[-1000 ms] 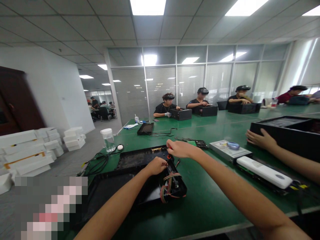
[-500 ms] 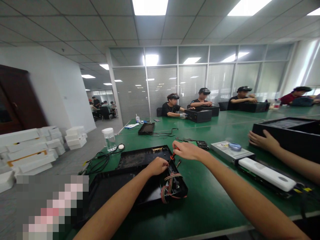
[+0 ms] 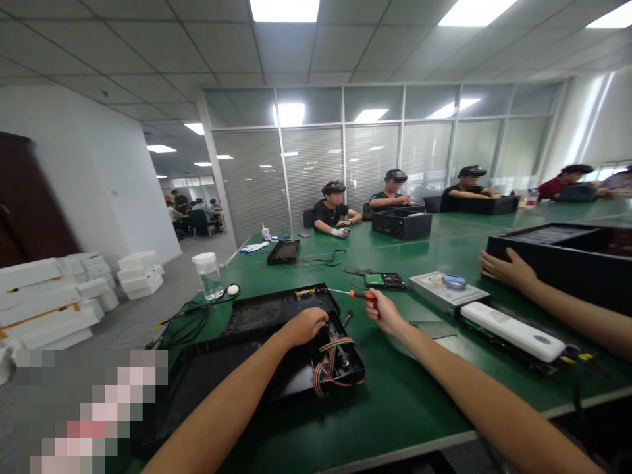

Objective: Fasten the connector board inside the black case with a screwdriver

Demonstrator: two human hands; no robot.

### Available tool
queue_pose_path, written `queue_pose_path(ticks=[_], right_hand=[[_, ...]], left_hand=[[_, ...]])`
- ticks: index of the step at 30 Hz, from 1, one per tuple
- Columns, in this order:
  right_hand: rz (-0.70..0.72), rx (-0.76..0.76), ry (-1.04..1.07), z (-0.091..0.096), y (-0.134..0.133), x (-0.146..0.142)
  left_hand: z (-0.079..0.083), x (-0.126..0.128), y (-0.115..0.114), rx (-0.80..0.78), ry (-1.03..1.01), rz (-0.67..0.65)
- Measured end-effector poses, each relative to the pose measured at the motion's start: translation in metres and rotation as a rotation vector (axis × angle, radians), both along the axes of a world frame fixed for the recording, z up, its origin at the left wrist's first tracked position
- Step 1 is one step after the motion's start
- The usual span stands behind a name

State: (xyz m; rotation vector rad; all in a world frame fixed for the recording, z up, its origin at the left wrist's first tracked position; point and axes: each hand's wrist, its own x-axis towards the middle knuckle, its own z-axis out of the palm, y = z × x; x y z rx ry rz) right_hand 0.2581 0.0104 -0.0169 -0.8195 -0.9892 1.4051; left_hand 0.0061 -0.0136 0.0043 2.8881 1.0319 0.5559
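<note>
My right hand [image 3: 388, 313] grips the orange-and-black handle of a screwdriver [image 3: 363, 295]. Its thin shaft points left over the far corner of a black metal panel [image 3: 266, 315]. In front of that panel lies a larger black computer case part [image 3: 207, 368]. My left hand [image 3: 307, 324] is closed at its right end, fingertips pinched; what is between them is too small to make out. Bundled striped wires [image 3: 323, 375] lie over the near right corner of the case part.
At the right, another person's hand [image 3: 511, 268] touches a black case [image 3: 557, 247]. A metal drive [image 3: 434, 289], a white plastic-topped part [image 3: 513, 331] and a green circuit board [image 3: 380, 280] lie nearby. A water jar [image 3: 208, 280] and black cables [image 3: 192, 319] stand left.
My right hand has moved right and down, and the screwdriver has swung from upright to nearly level, away from my left hand. My left hand stays at the case part.
</note>
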Motion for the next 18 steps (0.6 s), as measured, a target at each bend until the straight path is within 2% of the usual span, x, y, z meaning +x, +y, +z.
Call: queue_pose_path(ticks=[4,7,11,15,18], right_hand=[[0.087,-0.056,0.211,0.008,-0.001,-0.003],[0.185,-0.005,0.269,0.015,-0.004,-0.003],[0.291,0.051,0.289,0.015,-0.009,-0.004],[0.250,0.196,0.278,0.016,-0.013,-0.005],[0.191,0.278,0.056,0.029,-0.020,-0.005]], left_hand=[[0.012,-0.009,0.002,0.007,0.024,-0.038],[0.029,-0.017,0.004,-0.094,0.130,-0.057],[0.048,-0.026,0.000,-0.212,0.265,-0.009],[0.045,-0.031,-0.018,-0.222,0.431,0.100],[0.038,-0.037,-0.035,-0.137,0.422,0.098]])
